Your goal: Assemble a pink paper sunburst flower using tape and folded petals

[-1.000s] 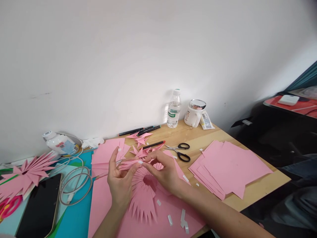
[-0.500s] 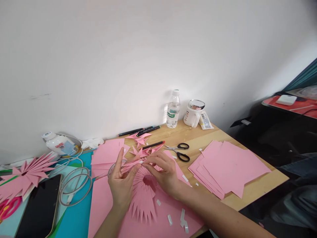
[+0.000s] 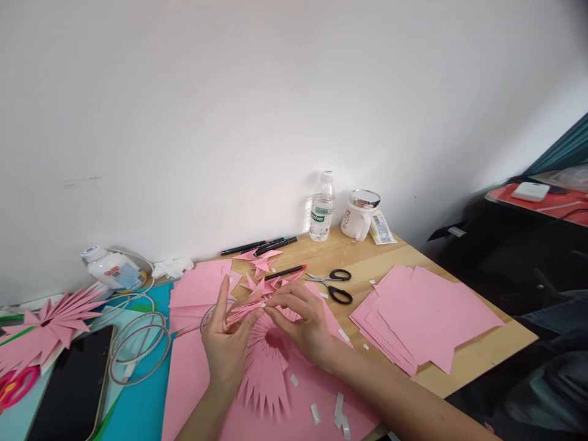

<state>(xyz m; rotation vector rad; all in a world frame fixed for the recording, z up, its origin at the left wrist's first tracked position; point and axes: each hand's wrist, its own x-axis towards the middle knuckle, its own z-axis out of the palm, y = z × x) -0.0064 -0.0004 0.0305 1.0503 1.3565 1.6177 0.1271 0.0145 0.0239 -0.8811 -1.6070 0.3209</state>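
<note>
Fingers [image 3: 294,300] pinching ppr [image 3: 247,309], L index [image 3: 222,301] straighter now

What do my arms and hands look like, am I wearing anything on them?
Your left hand and right hand are ungloved, with no ring in sight, though some fingers are partly hidden. The left forearm and right forearm are bare: no sleeve, watch or bracelet shows.
</note>
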